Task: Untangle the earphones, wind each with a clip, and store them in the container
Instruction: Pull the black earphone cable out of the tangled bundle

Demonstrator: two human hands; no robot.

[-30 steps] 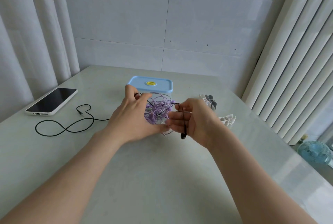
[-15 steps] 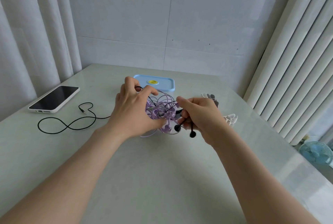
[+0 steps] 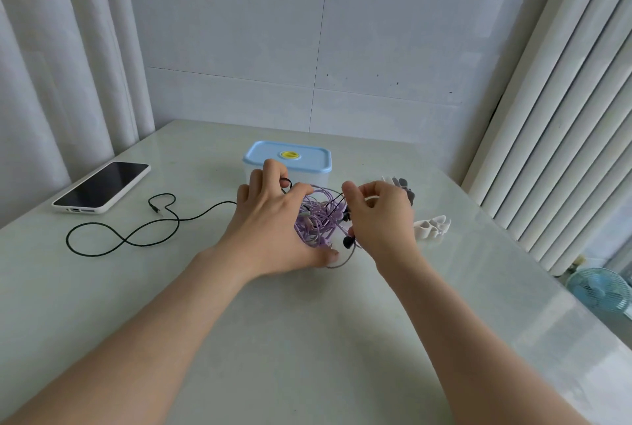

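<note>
**A hard tug here could tighten the knot**

The left hand (image 3: 270,226) curls over the purple earphones (image 3: 318,219), gripping the bundle just above the table (image 3: 307,339), directly in front of the container (image 3: 287,158), whose blue lid is on. The right hand (image 3: 379,219) pinches a strand of the black earphones (image 3: 136,236) where it threads through the purple loops. One black earbud (image 3: 348,241) dangles below that hand.

The main risk is pulling the strand sideways while the left hand squeezes the bundle. That would likely cinch the purple loops round the black cord rather than free it. The dangling earbud could also catch in a loop if it is drawn through blind.

The rest of the black cord lies in a figure-eight to the left, ending in its jack (image 3: 155,209). If it is dragged in fast, those bends may knot on themselves.

The white clips (image 3: 431,226) sit just beside the right wrist, so a wide outward pull could sweep them toward the table edge.
</note>
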